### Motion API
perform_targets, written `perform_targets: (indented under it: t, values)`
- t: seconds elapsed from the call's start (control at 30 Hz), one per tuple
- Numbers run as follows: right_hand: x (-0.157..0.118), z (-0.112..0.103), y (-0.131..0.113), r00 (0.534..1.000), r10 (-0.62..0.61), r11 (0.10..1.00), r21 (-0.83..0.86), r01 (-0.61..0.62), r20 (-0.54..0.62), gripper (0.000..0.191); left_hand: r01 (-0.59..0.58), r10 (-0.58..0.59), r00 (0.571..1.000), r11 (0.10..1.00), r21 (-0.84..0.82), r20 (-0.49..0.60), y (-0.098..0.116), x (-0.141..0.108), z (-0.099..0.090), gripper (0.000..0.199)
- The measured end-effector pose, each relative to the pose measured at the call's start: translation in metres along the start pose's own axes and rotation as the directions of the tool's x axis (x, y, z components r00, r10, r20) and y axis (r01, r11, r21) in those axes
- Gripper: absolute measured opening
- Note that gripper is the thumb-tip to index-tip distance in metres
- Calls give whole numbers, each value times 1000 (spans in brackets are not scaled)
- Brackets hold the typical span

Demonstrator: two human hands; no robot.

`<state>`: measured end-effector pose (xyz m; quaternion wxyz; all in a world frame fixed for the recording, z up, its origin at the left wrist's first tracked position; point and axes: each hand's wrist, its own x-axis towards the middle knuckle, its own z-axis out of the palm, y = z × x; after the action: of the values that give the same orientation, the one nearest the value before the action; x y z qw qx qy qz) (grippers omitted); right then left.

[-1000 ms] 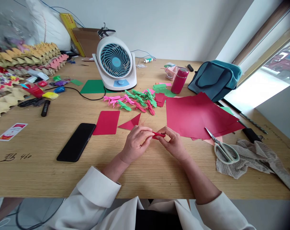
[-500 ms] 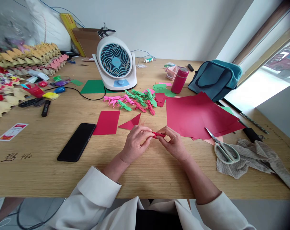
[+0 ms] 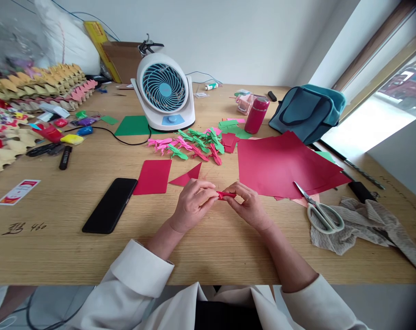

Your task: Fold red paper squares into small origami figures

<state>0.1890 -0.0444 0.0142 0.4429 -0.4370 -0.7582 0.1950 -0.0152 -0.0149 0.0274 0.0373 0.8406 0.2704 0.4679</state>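
Observation:
Between my two hands is a small folded piece of red paper, narrow and partly hidden by fingers. My left hand pinches its left end; my right hand grips the right end between thumb and forefinger. Just beyond my left hand lie a red paper triangle and a red paper rectangle. Farther back, several folded paper figures in pink, green and red sit in a loose heap. Large red paper sheets are spread to the right, with scissors at their near edge.
A black phone lies to the left. Behind the figures stands a white fan, its cord trailing left. A red flask and a blue bag are at the back right, a crumpled cloth at the right.
Both hands keep hold of the folded red paper in nearly the same place. Its left end looks slightly turned between the fingers. The view has shifted a little.

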Motion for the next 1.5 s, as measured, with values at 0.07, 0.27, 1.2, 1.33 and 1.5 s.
perform_targets:
  t: [0.07, 0.27, 1.2, 1.33, 1.5]
  values:
    - [1, -1, 0, 1000, -20, 1000, -8, 20, 0, 10, -10, 10, 1000, 1000, 6, 6, 0, 0, 0, 10]
    - [2, -3, -2, 997, -82, 990, -114, 83, 13, 9, -34, 34, 999, 999, 26, 0, -1, 0, -2, 10]
    - [2, -9, -4, 988, -146, 960, -234, 152, 47, 11, -53, 53, 998, 998, 26, 20, -1, 2, -2, 10]
    - [2, -8, -4, 989, -137, 962, -229, 146, 55, 11, -60, 60, 998, 998, 21, 14, -2, 2, -2, 12]
    - [1, -8, -5, 991, -124, 970, -203, 133, 57, 12, -24, 23, 999, 1000, 17, 38, -2, 2, -2, 8]
